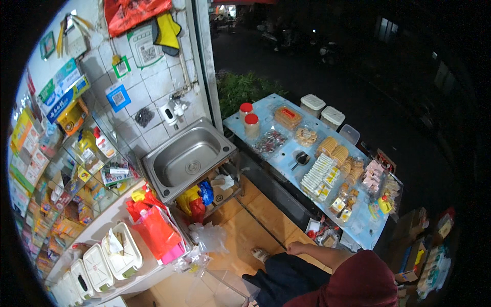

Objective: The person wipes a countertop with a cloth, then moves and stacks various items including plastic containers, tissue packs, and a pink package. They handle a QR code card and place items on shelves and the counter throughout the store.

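My right hand (295, 248) hangs over the tiled floor beside my dark trousers (293, 278), its fingers curled in. Nothing shows in it. The arm comes out of a maroon sleeve (362, 274). My left hand is out of view. By my knee is a clear plastic bin (220, 288), partly cut off by the lower edge. A blue-topped table (284, 163) with packaged snacks stands beyond my right hand. It carries rows of white-wrapped packets (320, 174), round biscuits (327, 147) and two red-lidded jars (251, 126).
A steel sink (188, 157) sits below a wall tap (178, 107). Red plastic bags (157, 230) lie beside white lidded bins (121, 251). Glass shelves (84, 184) hold goods at left. Cardboard boxes (410, 261) stand at right. A crumpled clear bag (209, 238) lies near the sink stand.
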Demonstrator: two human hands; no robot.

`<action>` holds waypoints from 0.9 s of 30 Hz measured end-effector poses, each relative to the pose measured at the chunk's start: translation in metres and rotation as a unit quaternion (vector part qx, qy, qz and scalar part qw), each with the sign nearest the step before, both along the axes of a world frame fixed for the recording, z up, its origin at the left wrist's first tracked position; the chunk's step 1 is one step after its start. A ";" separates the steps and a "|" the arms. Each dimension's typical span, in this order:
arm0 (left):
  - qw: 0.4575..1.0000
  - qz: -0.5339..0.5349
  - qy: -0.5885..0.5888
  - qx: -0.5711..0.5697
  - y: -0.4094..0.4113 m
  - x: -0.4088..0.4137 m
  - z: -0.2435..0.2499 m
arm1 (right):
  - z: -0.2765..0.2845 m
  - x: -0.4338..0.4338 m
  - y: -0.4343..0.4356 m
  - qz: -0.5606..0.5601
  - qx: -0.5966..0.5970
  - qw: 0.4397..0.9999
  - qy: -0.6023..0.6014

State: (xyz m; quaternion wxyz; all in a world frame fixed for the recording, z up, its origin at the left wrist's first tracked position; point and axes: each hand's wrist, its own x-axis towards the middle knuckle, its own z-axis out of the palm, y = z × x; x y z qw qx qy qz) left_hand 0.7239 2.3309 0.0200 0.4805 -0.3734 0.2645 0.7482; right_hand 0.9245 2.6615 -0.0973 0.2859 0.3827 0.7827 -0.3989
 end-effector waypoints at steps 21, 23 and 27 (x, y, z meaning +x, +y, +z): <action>0.973 0.187 0.124 0.054 -0.096 0.096 0.001 | 0.030 -0.188 -0.029 0.284 -0.085 0.924 0.241; 0.960 0.267 -0.009 0.082 -0.099 0.083 0.015 | 0.045 -0.209 -0.039 0.179 -0.174 0.939 0.236; 0.901 0.376 -0.172 0.133 -0.097 0.044 0.007 | 0.021 -0.266 -0.039 0.021 -0.203 0.946 0.253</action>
